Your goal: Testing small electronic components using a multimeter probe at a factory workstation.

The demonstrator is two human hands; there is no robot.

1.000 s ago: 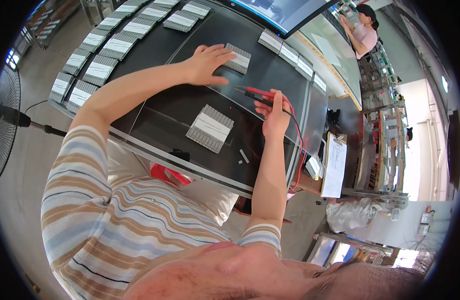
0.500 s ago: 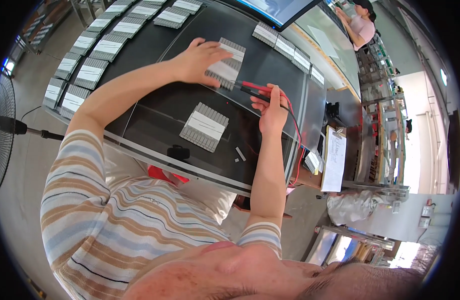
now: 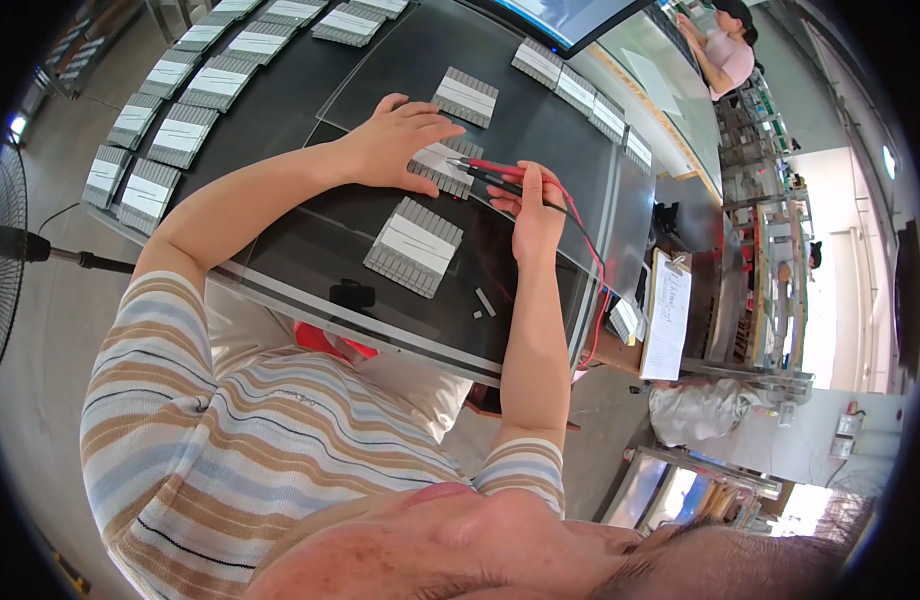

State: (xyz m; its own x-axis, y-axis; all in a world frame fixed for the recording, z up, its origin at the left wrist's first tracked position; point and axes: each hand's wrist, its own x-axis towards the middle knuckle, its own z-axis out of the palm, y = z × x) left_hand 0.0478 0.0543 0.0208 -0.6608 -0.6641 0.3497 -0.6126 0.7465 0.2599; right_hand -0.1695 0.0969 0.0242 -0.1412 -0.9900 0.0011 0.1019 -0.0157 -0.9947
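My left hand (image 3: pixel 392 150) reaches in from the left, its thumb and fingers spanning a flat bundle of grey strips with a white middle band (image 3: pixel 446 166) on the dark table. In my right hand (image 3: pixel 533 210) are a red test probe (image 3: pixel 495 166) and a black test probe (image 3: pixel 490 179), held together with their tips at the right part of that bundle. A similar bundle (image 3: pixel 466 97) lies just beyond, apart from it. Nearer to me rests another banded bundle (image 3: pixel 413 248). My left hand partly covers the bundle it grips.
Rows of like bundles (image 3: pixel 183 135) fill the table's left side, with more (image 3: pixel 576 90) at the far right. A monitor (image 3: pixel 570 20) stands at the back. Small grey pieces (image 3: pixel 485 302) lie near the front. A clipboard (image 3: pixel 667 315) is at right; a fan (image 3: pixel 2 260) at left.
The bundle under my left hand has come nearer and parted from the one beyond it. Both probes have shifted slightly left, their tips now over the bundle's right part.
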